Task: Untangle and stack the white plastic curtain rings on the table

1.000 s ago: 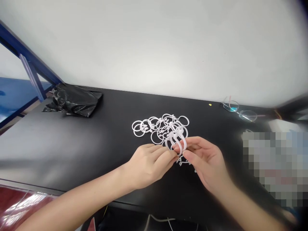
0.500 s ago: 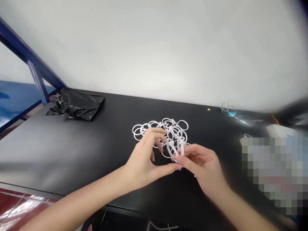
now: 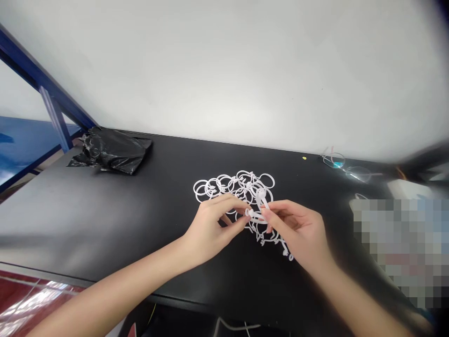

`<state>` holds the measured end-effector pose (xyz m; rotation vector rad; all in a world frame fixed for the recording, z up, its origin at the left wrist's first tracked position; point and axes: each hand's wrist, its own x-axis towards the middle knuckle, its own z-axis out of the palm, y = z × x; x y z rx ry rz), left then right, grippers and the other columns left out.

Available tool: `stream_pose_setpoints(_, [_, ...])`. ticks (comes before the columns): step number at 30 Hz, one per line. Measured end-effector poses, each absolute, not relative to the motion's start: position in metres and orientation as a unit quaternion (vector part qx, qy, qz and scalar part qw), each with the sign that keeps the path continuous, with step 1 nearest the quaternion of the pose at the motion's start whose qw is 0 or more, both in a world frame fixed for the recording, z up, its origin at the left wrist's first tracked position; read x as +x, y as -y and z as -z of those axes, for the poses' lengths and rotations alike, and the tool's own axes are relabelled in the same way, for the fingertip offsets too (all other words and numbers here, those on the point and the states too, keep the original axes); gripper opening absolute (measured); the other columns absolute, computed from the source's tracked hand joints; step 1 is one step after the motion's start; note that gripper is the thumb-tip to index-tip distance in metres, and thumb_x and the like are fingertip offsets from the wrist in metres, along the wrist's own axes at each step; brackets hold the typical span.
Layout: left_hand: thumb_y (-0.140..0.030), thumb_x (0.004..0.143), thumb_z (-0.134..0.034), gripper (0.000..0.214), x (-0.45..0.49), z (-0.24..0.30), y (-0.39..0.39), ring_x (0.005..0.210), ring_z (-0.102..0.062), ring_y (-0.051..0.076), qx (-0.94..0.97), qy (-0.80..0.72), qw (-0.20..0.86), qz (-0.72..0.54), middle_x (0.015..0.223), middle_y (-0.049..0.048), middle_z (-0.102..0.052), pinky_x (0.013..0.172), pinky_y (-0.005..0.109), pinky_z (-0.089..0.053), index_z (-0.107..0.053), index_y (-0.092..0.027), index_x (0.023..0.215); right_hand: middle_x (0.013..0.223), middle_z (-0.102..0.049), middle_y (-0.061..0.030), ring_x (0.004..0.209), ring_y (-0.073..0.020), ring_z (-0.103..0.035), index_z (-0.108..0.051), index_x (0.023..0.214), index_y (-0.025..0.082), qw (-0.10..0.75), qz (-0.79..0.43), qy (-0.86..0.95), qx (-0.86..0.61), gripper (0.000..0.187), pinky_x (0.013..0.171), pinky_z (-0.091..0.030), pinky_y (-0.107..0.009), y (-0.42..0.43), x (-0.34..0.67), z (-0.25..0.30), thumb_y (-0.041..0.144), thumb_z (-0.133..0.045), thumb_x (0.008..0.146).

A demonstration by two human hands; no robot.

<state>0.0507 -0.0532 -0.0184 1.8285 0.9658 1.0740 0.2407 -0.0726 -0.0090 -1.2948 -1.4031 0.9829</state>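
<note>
My left hand [image 3: 217, 224] is closed, thumb and fingertips pinching the small knobbed end of a white plastic strip [image 3: 258, 217]. My right hand [image 3: 298, 227] pinches the other end of that strip between thumb and forefinger. A second white piece with a round knob [image 3: 261, 193] sticks up from the right fingers. Beneath and behind both hands lies a loose heap of thin white plastic rings [image 3: 224, 182], with small toothed clips on some. More of these white pieces [image 3: 263, 236] show below my fingers; my right hand hides part of them.
Everything rests on a black tabletop [image 3: 168, 173] against a pale wall [image 3: 224, 70]. A crumpled black plastic bag [image 3: 117, 152] lies at the back left, near a blue metal frame [image 3: 45, 84]. Eyeglasses [image 3: 345, 168] sit at the back right, beyond a blurred-out patch [image 3: 400, 252].
My left fingers, spread apart before, have closed on the knobbed end of one strip. That strip has swung from upright to nearly level, pointing left. The right hand keeps its pinch.
</note>
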Motion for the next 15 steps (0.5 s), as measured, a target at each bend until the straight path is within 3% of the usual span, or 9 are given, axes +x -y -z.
stream_pose_setpoints(9, [-0.026,0.082,-0.073,0.012,0.0459,0.0186,0.0452,0.073,-0.063,0.011,0.671,-0.387,0.463,-0.43,0.083,0.003,-0.071,0.056,0.017,-0.051,-0.073,-0.018,0.091,0.085,-0.07,-0.0037,0.066,-0.0134,-0.062,-0.073,0.094,0.02,0.459,-0.187,0.71,-0.5,0.013,0.055,-0.052,-0.026,0.0642,0.2497,0.0197,0.018,-0.071,0.081])
stream_pose_setpoints(15, [-0.017,0.092,-0.058,0.02,0.0447,0.0184,0.0476,0.077,-0.059,0.011,0.709,-0.312,0.474,-0.419,0.09,0.0048,-0.062,0.057,0.019,-0.049,-0.073,-0.021,0.104,0.092,-0.069,-0.0014,0.074,-0.0129,-0.064,-0.069,0.108,0.029,0.476,-0.342,0.704,-0.401,0.029,0.062,-0.056,-0.026,0.0733,0.2466,0.0128,0.012,-0.065,0.085])
